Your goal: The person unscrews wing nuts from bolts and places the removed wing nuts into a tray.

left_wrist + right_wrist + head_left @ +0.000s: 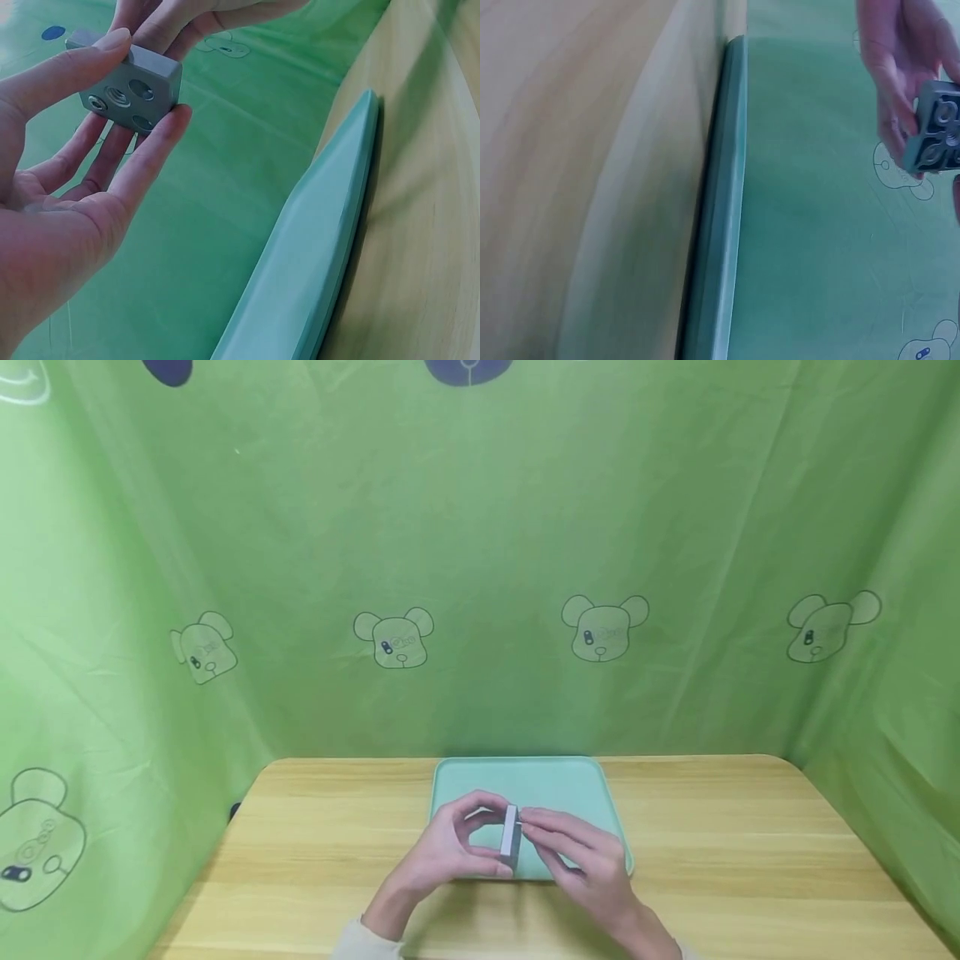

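Observation:
A small grey metal block (pixel 510 832) with round holes is held on edge above the tray. My left hand (pixel 446 847) grips it by opposite edges, thumb on one side and fingers on the other. One face of the block (pixel 131 94) shows several holes, with a ring-like fitting in one; the other face (pixel 943 131) has recessed round holes. My right hand (pixel 588 864) is at the block's right side. Its fingertips pinch a small, pale, thin piece (pixel 520 823) against that face; most of the piece is hidden.
A light green tray (pixel 517 770) with a raised rim lies on the wooden table (pixel 337 827), below both hands. Green curtain (pixel 495 527) printed with bear heads encloses the table at the back and sides. A small dark object (pixel 235 810) shows at the table's left edge.

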Action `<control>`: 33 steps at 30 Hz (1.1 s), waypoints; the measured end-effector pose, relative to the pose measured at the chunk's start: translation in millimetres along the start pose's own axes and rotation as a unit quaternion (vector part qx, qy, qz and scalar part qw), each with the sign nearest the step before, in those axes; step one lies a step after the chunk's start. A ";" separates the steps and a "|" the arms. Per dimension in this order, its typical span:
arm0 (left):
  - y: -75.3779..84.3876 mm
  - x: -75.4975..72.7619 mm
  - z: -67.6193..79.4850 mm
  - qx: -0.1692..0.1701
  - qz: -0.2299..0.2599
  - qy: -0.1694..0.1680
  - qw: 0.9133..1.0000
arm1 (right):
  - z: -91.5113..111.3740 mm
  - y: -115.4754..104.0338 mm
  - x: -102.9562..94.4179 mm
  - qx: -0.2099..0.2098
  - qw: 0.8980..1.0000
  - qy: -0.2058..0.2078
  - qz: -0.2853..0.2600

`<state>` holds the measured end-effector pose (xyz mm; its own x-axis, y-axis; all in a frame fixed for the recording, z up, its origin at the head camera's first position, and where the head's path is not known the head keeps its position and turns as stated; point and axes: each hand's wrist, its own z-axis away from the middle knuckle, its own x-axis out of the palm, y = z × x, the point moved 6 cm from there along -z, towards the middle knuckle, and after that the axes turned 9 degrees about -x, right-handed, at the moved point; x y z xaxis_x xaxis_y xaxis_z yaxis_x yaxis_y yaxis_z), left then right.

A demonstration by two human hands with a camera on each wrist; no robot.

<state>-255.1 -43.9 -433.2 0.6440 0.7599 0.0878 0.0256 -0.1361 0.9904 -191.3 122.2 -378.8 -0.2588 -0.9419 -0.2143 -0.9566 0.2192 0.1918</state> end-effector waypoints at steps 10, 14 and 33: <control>1.2 1.6 -0.1 0.005 0.009 -0.014 1.000 | -6.3 -8.8 0.2 -0.074 0.996 -0.013 0.057; -0.1 1.1 -0.6 -0.002 0.005 -0.006 1.000 | -2.8 -3.6 0.4 -0.036 0.999 -0.014 0.039; -2.1 -5.4 -1.7 -0.005 -0.047 0.051 0.998 | 58.4 38.9 5.5 0.587 0.768 0.012 -0.257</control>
<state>-259.9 -46.6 -435.6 0.5575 0.8302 0.0041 0.0738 -0.0545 0.9958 -237.8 140.4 -428.4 0.1811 -0.9823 0.0480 -0.3966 -0.1176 -0.9104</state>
